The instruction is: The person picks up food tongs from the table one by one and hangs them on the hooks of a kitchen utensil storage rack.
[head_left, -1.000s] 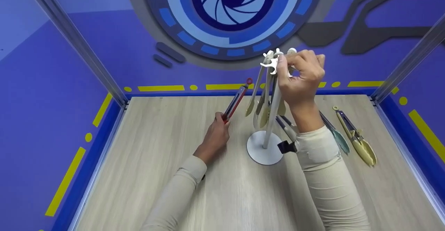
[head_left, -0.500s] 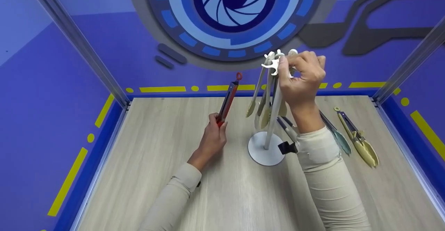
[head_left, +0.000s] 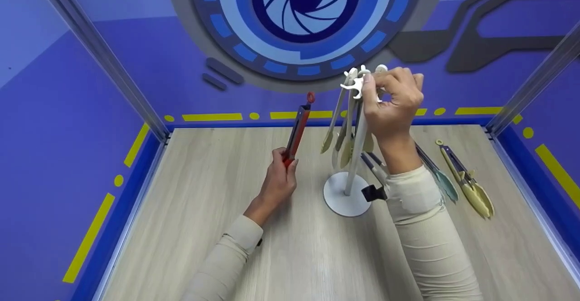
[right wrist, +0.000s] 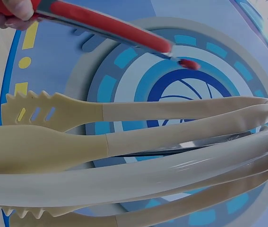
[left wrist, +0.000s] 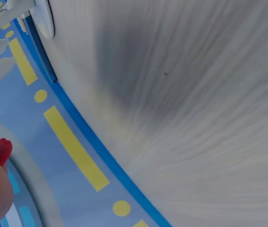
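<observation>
My left hand (head_left: 278,177) grips a pair of red tongs (head_left: 297,131) by its lower end; the red ring end points up, above the table. In the right wrist view the red tongs (right wrist: 112,27) lie across the top, apart from the hung utensils. My right hand (head_left: 393,99) pinches the white hooked top (head_left: 355,85) of a utensil stand. Its pole (head_left: 356,151) rises, slightly tilted in view, from a round base (head_left: 337,201). Several beige utensils hang from the hooks, among them a slotted one (right wrist: 44,111) and a smooth-headed one (right wrist: 39,149).
Right of the stand, yellow-headed tongs (head_left: 471,187) and teal-headed tongs (head_left: 446,185) lie on the wooden table (head_left: 204,201). Another pair of tongs (head_left: 375,167) lies partly behind my right wrist. A patterned blue wall (head_left: 136,65) and metal posts border the table.
My left hand has drawn the red tongs left, away from the stand, and turned them more upright. In the last half second they barely move. My right hand stays on the stand's top.
</observation>
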### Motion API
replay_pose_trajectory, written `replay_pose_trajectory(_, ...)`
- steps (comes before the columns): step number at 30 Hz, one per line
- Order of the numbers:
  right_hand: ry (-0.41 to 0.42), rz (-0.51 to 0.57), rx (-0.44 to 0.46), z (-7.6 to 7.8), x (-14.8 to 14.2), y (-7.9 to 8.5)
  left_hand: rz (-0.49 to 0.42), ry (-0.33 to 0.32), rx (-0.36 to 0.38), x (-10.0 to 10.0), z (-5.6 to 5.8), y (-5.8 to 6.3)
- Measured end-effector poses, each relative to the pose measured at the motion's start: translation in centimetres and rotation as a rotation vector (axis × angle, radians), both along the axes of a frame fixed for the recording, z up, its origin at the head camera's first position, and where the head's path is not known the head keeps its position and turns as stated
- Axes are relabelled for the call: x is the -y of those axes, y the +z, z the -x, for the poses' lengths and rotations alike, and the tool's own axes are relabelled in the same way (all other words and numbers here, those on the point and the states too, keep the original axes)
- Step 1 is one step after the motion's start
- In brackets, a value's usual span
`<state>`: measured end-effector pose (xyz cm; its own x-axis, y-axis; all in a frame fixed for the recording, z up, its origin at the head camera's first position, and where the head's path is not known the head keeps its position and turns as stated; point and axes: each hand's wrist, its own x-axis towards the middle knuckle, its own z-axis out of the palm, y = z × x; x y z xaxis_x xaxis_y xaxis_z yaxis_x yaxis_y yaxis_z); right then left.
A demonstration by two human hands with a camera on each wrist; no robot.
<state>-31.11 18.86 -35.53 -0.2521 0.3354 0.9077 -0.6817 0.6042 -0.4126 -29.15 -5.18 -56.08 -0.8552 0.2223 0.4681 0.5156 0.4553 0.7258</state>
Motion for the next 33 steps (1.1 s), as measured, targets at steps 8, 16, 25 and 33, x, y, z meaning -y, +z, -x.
replay_pose_trajectory(8,0.009,0.006,-0.003,0.1,0.2,0.0,-0.032,-0.031,-0.048,-0.2,-0.2,1.6)
replay_pose_trajectory(16,0.007,0.011,-0.005,0.1,0.2,-0.1,-0.012,-0.067,-0.177,-0.9,-0.8,3.1)
replay_pose_trajectory(25,0.016,0.018,-0.022,0.2,0.1,0.0,0.009,-0.088,-0.292,-1.9,-1.3,4.7)
replay_pose_trajectory(33,0.015,0.012,-0.004,0.1,0.0,-0.1,0.024,-0.090,-0.281,-2.1,-1.5,5.1)
